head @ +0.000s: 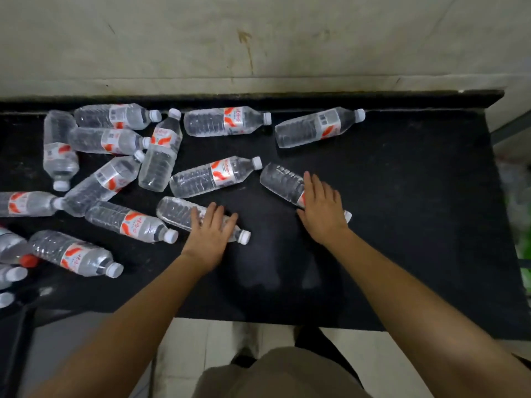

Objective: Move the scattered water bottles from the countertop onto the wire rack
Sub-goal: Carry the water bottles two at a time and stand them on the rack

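Left hand [211, 229] rests, fingers [213, 209] nearly straight, across the near bottle [176, 211] on the worktop [402, 196]; right hand [321, 208] lies likewise on the right bottle [283, 182]; other bottles [106, 142] lie scattered left and far

Stained pale wall [258, 38], light tiled floor [195, 337]

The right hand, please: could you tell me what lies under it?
A water bottle lying on the black countertop; its ribbed body and cap end stick out. The right hand covers most of its label and neck.
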The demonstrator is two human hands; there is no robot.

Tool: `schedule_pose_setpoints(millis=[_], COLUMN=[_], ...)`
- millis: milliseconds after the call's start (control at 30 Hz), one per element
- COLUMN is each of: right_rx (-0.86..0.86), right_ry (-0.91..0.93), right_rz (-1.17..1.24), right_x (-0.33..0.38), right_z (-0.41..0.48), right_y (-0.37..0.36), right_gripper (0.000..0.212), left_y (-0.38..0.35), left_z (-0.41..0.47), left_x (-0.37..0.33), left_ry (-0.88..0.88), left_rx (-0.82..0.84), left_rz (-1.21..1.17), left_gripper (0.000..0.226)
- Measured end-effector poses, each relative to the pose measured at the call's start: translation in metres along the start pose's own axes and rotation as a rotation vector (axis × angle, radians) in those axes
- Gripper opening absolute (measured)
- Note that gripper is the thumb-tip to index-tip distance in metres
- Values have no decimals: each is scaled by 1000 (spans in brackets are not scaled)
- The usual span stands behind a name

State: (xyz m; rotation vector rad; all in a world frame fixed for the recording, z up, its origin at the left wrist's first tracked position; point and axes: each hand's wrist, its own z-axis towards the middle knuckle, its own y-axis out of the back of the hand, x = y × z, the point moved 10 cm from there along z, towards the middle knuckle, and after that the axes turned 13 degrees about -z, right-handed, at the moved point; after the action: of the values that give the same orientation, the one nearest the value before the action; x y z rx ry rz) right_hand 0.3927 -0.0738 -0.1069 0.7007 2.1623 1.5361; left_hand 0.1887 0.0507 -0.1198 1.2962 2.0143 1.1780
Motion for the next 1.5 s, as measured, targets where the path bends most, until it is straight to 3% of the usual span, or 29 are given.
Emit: schedule_pose_setpoints(millis=[200, 267, 367, 433, 500, 567, 633, 700, 800, 867, 1000, 1133, 1233, 1367, 1500], right_rx=[-19, -30, 5, -3, -111, -202, -209, -108, 15, 38, 281, 265, 224, 149, -64], right_ry=[183, 239, 240, 181, 63, -169, -470, -747, -913, -883, -679, -408, -421, -476, -508], right_rz=[87, 79, 51, 107, 235, 397, 593, 846, 1003, 885, 676, 448, 408, 534, 694], right_x=[-14, -17, -18, -19, -24, -35, -46, -47, -33, -29, -30, -34, -48, -71, -89], right_z=[12, 10, 3, 0, -4, -8, -13, -18, -17, -12, -5, -38, -82, -138, -186], right_y=[1, 2, 1, 4, 14, 16, 8, -12, -34, -35, -31, -23, -26, -8, 36], right_gripper=[78, 84, 91, 80, 64, 66, 90, 122, 145, 141, 130, 116, 103, 91, 91], left_y=[13, 20, 32, 33, 30, 24, 21, 21, 19, 19, 22, 31, 58, 91, 132], left_z=[25, 25, 25, 25, 25, 26, 26, 26, 25, 24, 18, -1, -29, -71, -92], left_x=[4, 7, 10, 14, 23, 29, 28, 27, 25, 25, 21, 2, -2, 15, -19], left_ry=[55, 119, 175, 152, 137, 120, 97, 97, 80, 65, 63, -12, -52, 82, -111], left_rx=[-79, -142, -194, -213, -218, -188, -193, -207, -246, -260, -239, -184, -286, -444, -460], left_rz=[-137, -183, -238, -266, -343, -407, -411, -413, -411, -396, -382, -446, -720, -1281, -1453], left_gripper=[77, 76, 76, 79, 83, 86, 86, 84, 81, 81, 78, 75, 70, 64, 69])
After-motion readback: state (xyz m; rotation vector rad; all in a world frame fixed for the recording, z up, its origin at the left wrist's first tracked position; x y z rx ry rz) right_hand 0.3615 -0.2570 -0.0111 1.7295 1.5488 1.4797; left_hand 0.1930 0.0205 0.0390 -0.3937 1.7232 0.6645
